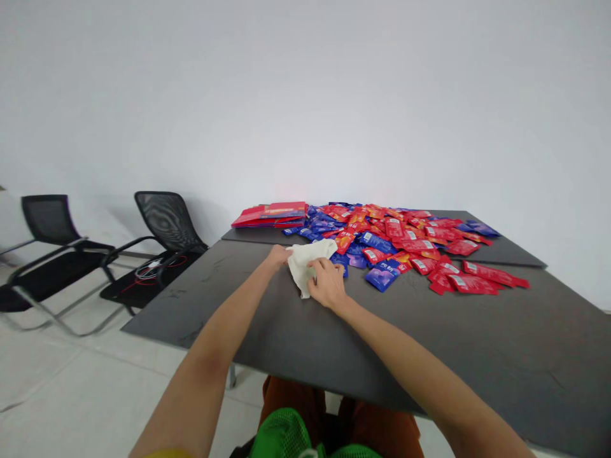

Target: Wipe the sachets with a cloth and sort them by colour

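Observation:
My left hand (277, 257) pinches one edge of a crumpled off-white cloth (308, 267) on the dark grey tabletop (501, 343). My right hand (327, 286) grips the cloth's near side, with its fingers folded over the fabric. Both hands are close together, just in front of a large spread of red and blue sachets (382, 242). A blue sachet (382, 278) lies to the right of my right hand, apart from it. Beyond the spread, red flat packets (272, 214) lie stacked at the far left.
Two black mesh chairs (167, 222) stand left of the table, and a tangle of cable (153, 270) lies on the nearer seat. A white wall rises behind the table. Below my arms, I see my green mesh garment (281, 436) and orange trousers (291, 397).

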### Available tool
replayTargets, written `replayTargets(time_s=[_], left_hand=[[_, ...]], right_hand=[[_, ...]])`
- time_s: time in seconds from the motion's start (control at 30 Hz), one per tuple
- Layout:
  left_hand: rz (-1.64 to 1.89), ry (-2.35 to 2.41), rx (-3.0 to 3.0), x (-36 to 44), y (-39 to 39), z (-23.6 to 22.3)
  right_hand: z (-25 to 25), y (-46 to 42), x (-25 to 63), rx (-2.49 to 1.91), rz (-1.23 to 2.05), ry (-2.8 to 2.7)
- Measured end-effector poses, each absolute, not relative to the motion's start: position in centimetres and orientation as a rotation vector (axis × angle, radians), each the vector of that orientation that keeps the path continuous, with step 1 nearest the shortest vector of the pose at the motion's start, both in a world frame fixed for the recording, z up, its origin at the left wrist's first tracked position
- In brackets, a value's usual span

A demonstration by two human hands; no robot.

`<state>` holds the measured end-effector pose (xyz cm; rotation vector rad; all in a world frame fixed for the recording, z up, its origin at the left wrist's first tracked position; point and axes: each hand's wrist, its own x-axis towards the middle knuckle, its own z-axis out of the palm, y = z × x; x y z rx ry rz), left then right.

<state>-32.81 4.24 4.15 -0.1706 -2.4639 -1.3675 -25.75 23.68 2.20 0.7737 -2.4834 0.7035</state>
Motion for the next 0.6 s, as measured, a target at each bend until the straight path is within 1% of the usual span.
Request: replayTargets(time_s=[0.1, 0.23, 0.33, 0.43, 0.53, 0.6], left_hand=[[-1.510, -2.449, -0.156, -30.9, 5.8, 6.4], [-1.665, -2.301, -0.515, -27.0, 8.3, 11.2], [-1.528, -2.264, -0.713, -23.9, 9.7, 15.1], [-1.407, -2.215, -0.806, -21.5, 10.5, 18.3], [-1.355, -2.112, -0.863, -19.9, 11.2, 20.5], [-1.381, -2.058, -0.893, -19.0, 11.7, 21.3]], right_hand=[[3.2, 22.8, -27.5, 0.792, 0.784, -2.435], [5.3, 22.5, -29.2, 0.763, 0.957, -2.388], [7.3, 23.3, -29.6, 0.726, 1.036, -2.316], [9.7, 25.1, -29.2, 0.718, 1.045, -2.274], [12.5, 28.0, -27.9, 0.693, 0.966, -2.234], [14.2, 30.6, -26.8, 0.673, 0.884, -2.199]])
